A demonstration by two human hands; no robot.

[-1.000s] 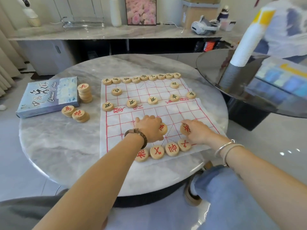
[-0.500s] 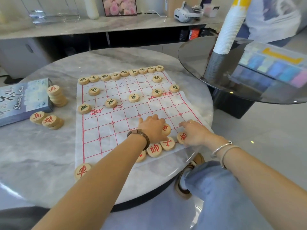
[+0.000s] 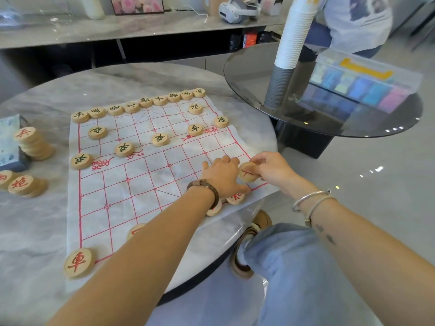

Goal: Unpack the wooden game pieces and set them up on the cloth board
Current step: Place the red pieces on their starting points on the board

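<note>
Head view: your right hand [image 3: 270, 170] pinches a red piece [image 3: 247, 171], thumb and fingers clamped on its rim. The piece is tilted, over the near right corner of the board [image 3: 146, 184].

Your left hand [image 3: 221, 175] lies knuckles up on the board just beside that piece, its fingers [image 3: 224, 160] bent down to the cloth. You cannot tell whether they grip anything underneath.

Two more red pieces [image 3: 236, 198] sit on the near edge by your left wrist, partly hidden. Another [image 3: 136, 230] shows only a sliver beside your left forearm.

A red chariot [image 3: 78, 262] sits flat at the near left corner.

The black pieces [image 3: 146, 102] form a full row along the far edge. Two black cannons and five black soldiers stand on the lines in front of them.

The board lies on the marble bench [image 3: 35, 220], its right edge rumpled.

Off the cloth to the left stands a stack [image 3: 33, 143] of red pieces against a box [image 3: 11, 142]. A few loose red ones [image 3: 22, 184] lie nearer you.
</note>
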